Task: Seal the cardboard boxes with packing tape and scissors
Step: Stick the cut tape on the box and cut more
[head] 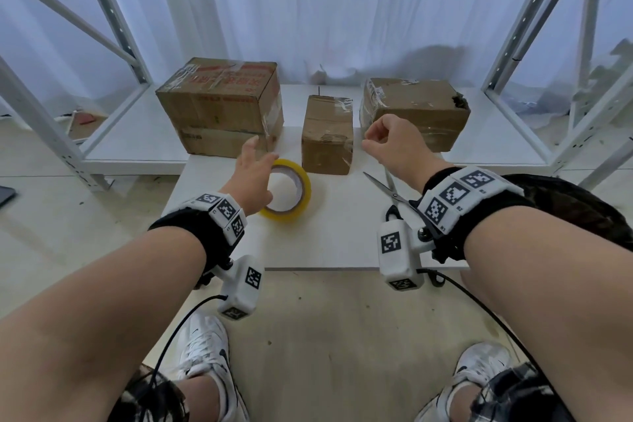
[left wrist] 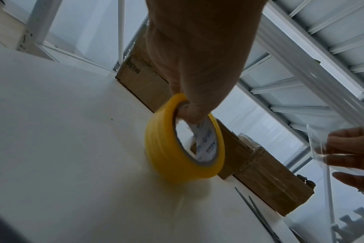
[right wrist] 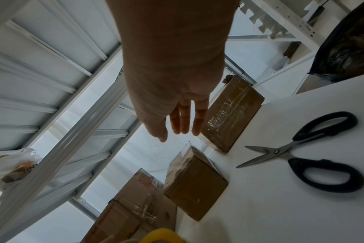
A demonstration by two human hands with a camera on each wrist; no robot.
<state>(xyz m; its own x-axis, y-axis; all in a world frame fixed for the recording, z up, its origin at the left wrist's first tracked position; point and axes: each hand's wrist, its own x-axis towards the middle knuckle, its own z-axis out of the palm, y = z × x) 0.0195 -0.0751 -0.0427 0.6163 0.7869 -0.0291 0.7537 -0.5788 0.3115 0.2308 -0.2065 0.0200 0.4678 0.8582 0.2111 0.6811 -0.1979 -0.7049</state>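
A yellow roll of packing tape (head: 291, 195) stands tilted on the white table (head: 342, 243). My left hand (head: 255, 168) pinches its upper rim, and the left wrist view shows one finger of the left hand (left wrist: 189, 113) inside the core. My right hand (head: 368, 142) hovers between the small middle box (head: 327, 134) and the right box (head: 414, 110), fingers curled. It holds a clear tape strip (left wrist: 316, 144). A large box (head: 219, 106) stands at the back left. Black-handled scissors (head: 387, 188) lie open on the table under my right wrist.
White metal shelving frames (head: 113, 24) stand on both sides, with a white curtain behind. A black bag (head: 565, 202) sits at the table's right edge. The boxes line the table's far side. My legs and shoes are below the near edge.
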